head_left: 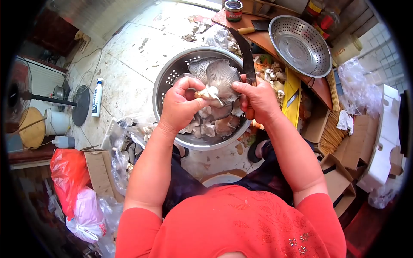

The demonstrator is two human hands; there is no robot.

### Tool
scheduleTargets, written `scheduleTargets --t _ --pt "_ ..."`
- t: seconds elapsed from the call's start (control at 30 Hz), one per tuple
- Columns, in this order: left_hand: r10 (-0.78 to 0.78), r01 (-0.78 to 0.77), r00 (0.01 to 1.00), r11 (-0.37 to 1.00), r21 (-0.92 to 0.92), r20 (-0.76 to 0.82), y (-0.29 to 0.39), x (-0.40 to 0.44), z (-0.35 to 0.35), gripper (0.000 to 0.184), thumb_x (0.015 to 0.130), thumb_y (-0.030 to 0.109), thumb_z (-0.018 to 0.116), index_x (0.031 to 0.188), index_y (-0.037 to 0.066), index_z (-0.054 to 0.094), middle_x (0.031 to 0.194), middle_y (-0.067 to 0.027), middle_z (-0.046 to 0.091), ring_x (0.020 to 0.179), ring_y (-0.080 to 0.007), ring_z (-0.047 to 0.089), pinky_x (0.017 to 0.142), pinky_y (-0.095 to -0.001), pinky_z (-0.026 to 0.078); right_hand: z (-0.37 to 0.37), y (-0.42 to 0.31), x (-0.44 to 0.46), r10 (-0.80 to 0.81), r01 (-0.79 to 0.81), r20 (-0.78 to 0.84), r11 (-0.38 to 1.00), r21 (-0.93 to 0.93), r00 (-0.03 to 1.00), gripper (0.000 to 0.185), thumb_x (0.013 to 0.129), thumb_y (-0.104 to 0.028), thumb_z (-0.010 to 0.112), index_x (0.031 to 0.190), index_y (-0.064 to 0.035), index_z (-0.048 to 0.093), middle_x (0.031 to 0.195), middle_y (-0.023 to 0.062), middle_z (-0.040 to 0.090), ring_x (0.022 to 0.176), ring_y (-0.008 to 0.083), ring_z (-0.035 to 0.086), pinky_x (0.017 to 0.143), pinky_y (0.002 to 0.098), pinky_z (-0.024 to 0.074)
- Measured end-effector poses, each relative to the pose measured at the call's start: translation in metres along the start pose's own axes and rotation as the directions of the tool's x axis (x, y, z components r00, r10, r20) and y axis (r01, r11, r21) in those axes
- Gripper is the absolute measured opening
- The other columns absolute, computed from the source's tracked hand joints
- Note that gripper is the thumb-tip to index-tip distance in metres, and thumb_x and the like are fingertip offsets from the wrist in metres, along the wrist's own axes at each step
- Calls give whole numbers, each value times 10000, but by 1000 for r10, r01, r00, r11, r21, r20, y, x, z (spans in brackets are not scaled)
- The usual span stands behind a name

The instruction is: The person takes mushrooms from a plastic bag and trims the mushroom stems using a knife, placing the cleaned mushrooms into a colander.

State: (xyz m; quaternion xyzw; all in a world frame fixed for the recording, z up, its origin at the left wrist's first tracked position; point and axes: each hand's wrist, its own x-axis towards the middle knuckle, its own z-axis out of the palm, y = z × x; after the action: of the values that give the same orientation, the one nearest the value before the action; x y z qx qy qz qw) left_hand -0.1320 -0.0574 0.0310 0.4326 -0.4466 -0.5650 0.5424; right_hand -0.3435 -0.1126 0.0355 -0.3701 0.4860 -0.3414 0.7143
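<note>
My left hand (185, 103) is closed on the pale stem end of an oyster mushroom cluster (221, 79), whose grey gilled caps fan out toward my right hand. My right hand (258, 99) grips the wooden handle of a knife (247, 53); its dark curved blade points away from me. The right thumb rests at the edge of the mushroom cap. Below both hands stands a perforated metal colander (161, 86) with more grey mushrooms (206, 127) lying in it.
A second colander (299, 45), a cleaver (254, 28) and a jar (233, 10) stand on a low table at upper right. Mushroom scraps (275, 75) lie beside it. Plastic bags (71, 176) are at left, cardboard boxes (337, 180) at right. A fan (21, 96) stands far left.
</note>
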Motion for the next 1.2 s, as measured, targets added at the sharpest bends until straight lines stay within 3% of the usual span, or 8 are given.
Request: scheduleTargets --t 0.13,0.2,0.33,0.37,0.47,0.67,0.87,1.2 --pt "119 -112 993 952 286 -8 -6 0 -4 240 718 -59 681 902 41 564 884 -24 566 774 -107 592 683 -260 512 6 -6 -3 -33 32 -4 998 -54 999 281 779 -198 749 969 -83 576 658 -9 555 435 66 465 330 222 304" --pt "204 -220 973 687 693 107 -3 -2 -7 260 691 -30 679 910 45 561 887 -72 560 730 -172 596 675 -277 507 6 -6 -3 -126 126 -18 992 -17 992 271 768 -198 759 942 -85 583 660 -13 558 430 64 465 329 220 305" --pt "360 -194 929 671 715 -86 -13 4 -15 267 692 15 673 934 47 564 937 -101 551 730 -208 582 665 -287 501 2 -14 0 -167 167 -117 986 -7 979 283 778 -188 750 964 -89 560 624 -17 545 414 61 450 323 217 285" --pt "214 -49 957 781 623 -193 -9 3 -17 307 788 -84 614 1051 31 505 988 -48 525 779 -110 596 674 -209 499 -3 -12 5 -176 174 -120 984 -33 977 294 787 -194 748 976 -88 550 631 -16 543 414 61 448 322 216 278" --pt "-59 128 896 984 127 -441 15 4 -13 420 861 -18 576 1262 61 479 968 -71 595 753 -145 612 666 -260 533 -1 -9 7 -137 126 -117 987 -101 984 303 796 -210 748 989 -82 552 653 -7 551 418 64 454 323 215 285" --pt "-187 35 901 931 -364 -391 12 6 -31 395 886 22 524 1272 83 469 1017 -108 625 716 -191 622 683 -361 564 15 8 -1 -352 334 29 853 -401 935 256 856 -218 701 991 -21 609 773 11 600 651 78 536 602 243 462" --pt "-188 -19 889 896 -444 -417 8 7 -25 404 876 15 521 1255 81 399 1007 -114 626 763 -245 652 699 -403 575 28 31 -23 -517 601 365 421 -680 775 284 826 -251 690 994 -45 590 919 175 611 841 339 607 742 389 488" --pt "-174 -42 864 911 -411 -473 7 8 -25 408 841 21 565 1214 57 405 941 -104 612 713 -223 648 651 -380 589 34 33 -25 -409 518 361 388 -762 838 255 846 -245 646 997 -52 575 913 180 615 874 385 596 758 445 486"
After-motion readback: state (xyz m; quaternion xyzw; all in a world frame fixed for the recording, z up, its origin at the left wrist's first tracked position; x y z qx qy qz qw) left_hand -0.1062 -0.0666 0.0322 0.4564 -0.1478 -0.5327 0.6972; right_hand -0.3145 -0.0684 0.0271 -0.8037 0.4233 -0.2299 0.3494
